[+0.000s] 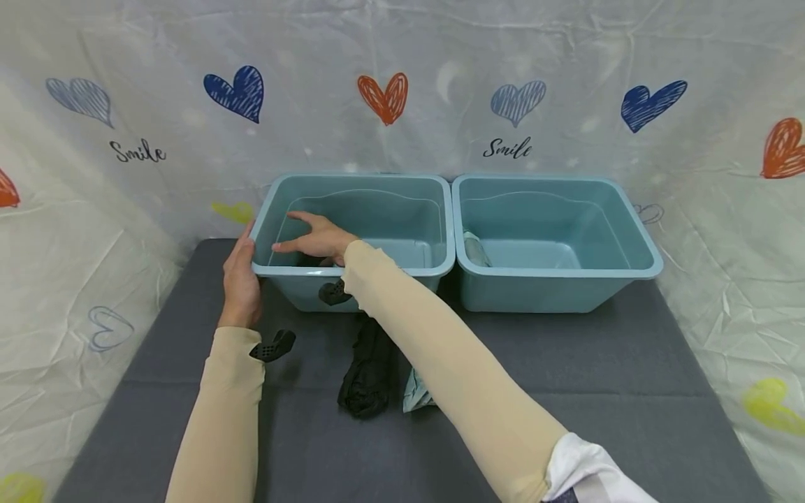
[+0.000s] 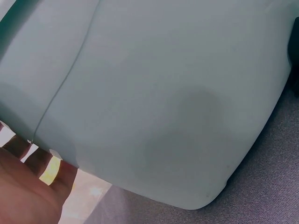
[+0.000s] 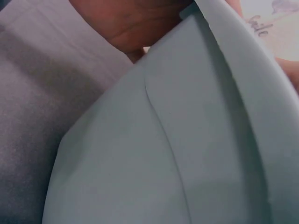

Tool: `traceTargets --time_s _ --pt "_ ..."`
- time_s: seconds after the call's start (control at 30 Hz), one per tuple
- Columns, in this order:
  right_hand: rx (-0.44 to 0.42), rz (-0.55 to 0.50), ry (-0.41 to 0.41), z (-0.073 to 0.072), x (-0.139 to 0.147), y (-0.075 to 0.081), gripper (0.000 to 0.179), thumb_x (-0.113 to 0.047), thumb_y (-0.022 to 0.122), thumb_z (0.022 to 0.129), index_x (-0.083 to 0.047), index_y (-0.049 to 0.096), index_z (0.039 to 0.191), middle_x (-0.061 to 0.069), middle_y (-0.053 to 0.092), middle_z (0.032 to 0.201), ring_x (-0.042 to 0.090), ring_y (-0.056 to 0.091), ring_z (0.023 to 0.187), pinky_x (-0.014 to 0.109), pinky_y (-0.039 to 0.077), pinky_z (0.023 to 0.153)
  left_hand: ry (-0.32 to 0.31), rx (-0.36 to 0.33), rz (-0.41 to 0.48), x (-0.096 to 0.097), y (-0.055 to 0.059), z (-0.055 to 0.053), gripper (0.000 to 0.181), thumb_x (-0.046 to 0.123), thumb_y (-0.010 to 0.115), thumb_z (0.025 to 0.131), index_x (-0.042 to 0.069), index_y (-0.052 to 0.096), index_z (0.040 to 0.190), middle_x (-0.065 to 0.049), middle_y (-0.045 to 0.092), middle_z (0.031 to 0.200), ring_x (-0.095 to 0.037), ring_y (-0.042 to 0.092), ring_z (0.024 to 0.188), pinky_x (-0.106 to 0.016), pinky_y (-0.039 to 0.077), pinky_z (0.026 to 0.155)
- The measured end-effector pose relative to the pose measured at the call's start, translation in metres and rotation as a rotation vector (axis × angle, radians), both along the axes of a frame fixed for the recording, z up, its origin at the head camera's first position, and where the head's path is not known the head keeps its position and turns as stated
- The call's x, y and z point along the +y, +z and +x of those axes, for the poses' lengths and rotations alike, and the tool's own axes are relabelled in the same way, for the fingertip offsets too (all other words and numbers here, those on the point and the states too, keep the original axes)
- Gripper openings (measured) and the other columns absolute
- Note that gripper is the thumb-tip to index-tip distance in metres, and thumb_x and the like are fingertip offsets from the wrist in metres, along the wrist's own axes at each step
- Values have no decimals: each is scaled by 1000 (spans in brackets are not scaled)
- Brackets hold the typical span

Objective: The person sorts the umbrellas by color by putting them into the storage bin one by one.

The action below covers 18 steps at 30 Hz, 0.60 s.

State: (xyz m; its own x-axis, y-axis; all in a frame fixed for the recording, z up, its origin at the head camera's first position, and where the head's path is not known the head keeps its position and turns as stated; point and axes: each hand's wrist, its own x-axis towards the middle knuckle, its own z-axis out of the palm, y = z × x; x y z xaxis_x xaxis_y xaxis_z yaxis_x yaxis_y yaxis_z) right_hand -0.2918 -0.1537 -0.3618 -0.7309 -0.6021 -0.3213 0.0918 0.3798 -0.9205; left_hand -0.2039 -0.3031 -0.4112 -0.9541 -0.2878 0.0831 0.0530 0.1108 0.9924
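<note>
Head view: left hand (image 1: pixel 240 283) flat against bin edge (image 1: pixel 292 270), right hand (image 1: pixel 318 239) spread empty inside.

Head view looks forward, down over table (image 1: pixel 566 377); wrist views close, sharing left bin (image 1: pixel 386 218)

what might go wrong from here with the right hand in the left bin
The right sleeve overlaps the pale blue item in the head view, so a low pullback might brush it or the nearby black bundle. The black device at that wrist is near the front rim of the left bin and might catch it. The left hand touches that bin's left end, so a push could knock it against the right bin.
</note>
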Motion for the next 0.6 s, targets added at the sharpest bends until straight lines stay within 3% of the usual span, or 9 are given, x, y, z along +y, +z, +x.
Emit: traceTargets --time_s 0.2,0.4,0.6 --pt "61 -43 0 3 9 5 77 -36 76 93 -33 35 159 4 39 159 20 48 135 47 47 101 5 -13 -20 1 1 -1 51 40 20 112 34 20 163 2 17 169 -23 16 153 -53 13 121" --pt "125 -151 25 9 32 11 69 -31 74 95 -29 42 157 4 47 151 15 48 133 39 48 101 13 -20 -26 2 1 -3 51 41 21 112 34 21 162 2 18 169 -23 18 153 -54 15 121" --pt "182 -258 80 24 57 20 66 -26 71 98 -28 41 157 3 48 148 19 51 133 30 50 96 38 -33 -9 1 2 -2 49 40 22 112 37 25 161 6 20 168 -20 19 152 -51 15 121"
